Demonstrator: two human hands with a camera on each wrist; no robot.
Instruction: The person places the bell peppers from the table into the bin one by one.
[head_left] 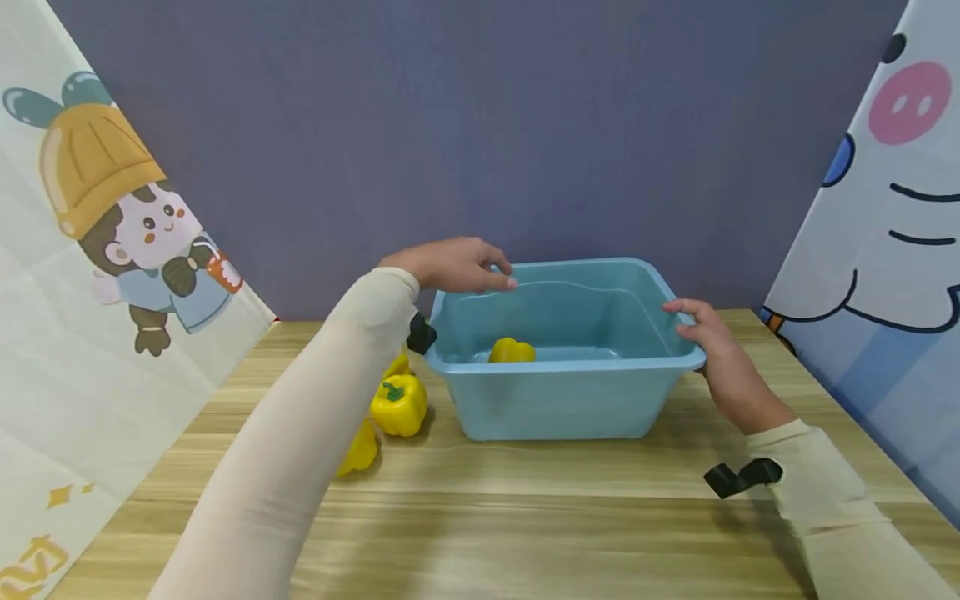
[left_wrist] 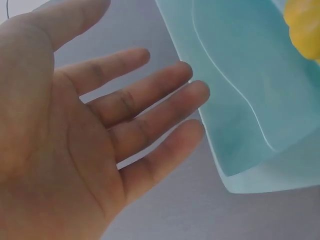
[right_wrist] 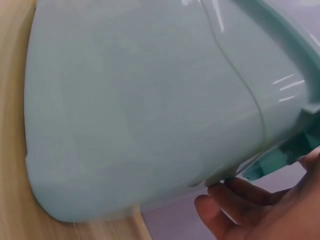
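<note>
A light blue plastic basin (head_left: 566, 404) stands on the wooden table, with one yellow bell pepper (head_left: 513, 350) lying inside on its left. My left hand (head_left: 461, 265) hovers over the basin's back left rim, holding nothing. In the left wrist view its palm shows and the fingers are spread and nearly straight, their tips overlapping the basin's edge. At the other end, my right hand (head_left: 712, 350) grips the right rim; the right wrist view shows its fingers (right_wrist: 240, 200) curled beneath the lip.
Left of the basin sit a yellow bell pepper (head_left: 399, 405) with a green stem and another pepper (head_left: 358, 450), partly behind my left sleeve (head_left: 315, 417). A third is mostly hidden there. A dark grey wall (head_left: 480, 125) rises behind the table (head_left: 480, 533); printed cloths hang at both sides.
</note>
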